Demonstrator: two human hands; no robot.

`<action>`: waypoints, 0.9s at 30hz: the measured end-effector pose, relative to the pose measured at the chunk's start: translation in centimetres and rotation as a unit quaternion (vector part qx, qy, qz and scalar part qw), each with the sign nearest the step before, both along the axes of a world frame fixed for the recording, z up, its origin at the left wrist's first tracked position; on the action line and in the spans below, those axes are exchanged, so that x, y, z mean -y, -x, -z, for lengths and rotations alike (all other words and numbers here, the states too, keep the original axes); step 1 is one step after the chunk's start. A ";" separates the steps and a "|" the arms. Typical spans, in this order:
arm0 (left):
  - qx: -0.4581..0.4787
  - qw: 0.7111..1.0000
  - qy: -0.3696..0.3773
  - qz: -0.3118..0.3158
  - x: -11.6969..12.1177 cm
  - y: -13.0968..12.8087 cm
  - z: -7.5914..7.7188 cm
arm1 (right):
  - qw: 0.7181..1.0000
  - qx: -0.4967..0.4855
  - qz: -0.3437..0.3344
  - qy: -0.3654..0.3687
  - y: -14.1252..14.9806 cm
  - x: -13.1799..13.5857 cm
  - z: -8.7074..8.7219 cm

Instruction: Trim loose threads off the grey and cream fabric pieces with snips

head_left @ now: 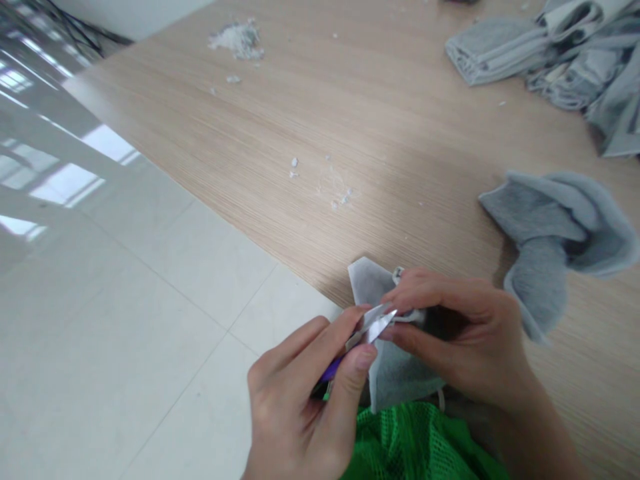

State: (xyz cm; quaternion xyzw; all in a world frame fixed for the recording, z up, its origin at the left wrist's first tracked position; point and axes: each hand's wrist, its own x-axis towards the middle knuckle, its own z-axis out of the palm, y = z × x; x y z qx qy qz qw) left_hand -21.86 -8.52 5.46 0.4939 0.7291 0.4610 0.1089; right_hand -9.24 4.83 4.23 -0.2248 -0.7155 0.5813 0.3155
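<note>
My left hand [305, 393] is closed round small thread snips [379, 327], whose two metal blades point up and right; a bit of purple handle shows under the fingers. My right hand [470, 333] pinches a grey fabric piece [405, 373] at its pale edge. The blade tips are at that edge, close to the right fingertips; whether they touch it I cannot tell. The fabric hangs over the table's near edge, its lower part in front of green mesh cloth [405, 440].
A twisted grey fabric piece [545, 233] lies right on the wooden table [390, 120]. Several folded grey pieces [505, 50] are stacked at the far right. White lint [237, 40] is heaped far left, with scraps and loose threads [333, 187] nearer. Tiled floor [175, 333] lies left.
</note>
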 end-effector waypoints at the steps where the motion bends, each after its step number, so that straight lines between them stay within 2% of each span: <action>1: 0.001 1.000 -0.001 0.000 0.0 0.0 0.0 | 1.000 0.002 0.000 0.000 0.0 0.0 0.0; 12: 0.030 0.999 0.011 0.002 -0.1 0.2 0.3 | 1.000 0.023 0.013 0.009 0.2 0.0 0.1; 21: 0.138 0.988 0.069 0.026 -1.9 1.6 0.9 | 0.990 0.108 0.087 0.009 1.2 -0.2 0.4; 27: 0.200 0.976 0.089 0.020 -3.4 2.5 0.9 | 0.983 0.116 0.139 0.022 2.5 -0.4 0.6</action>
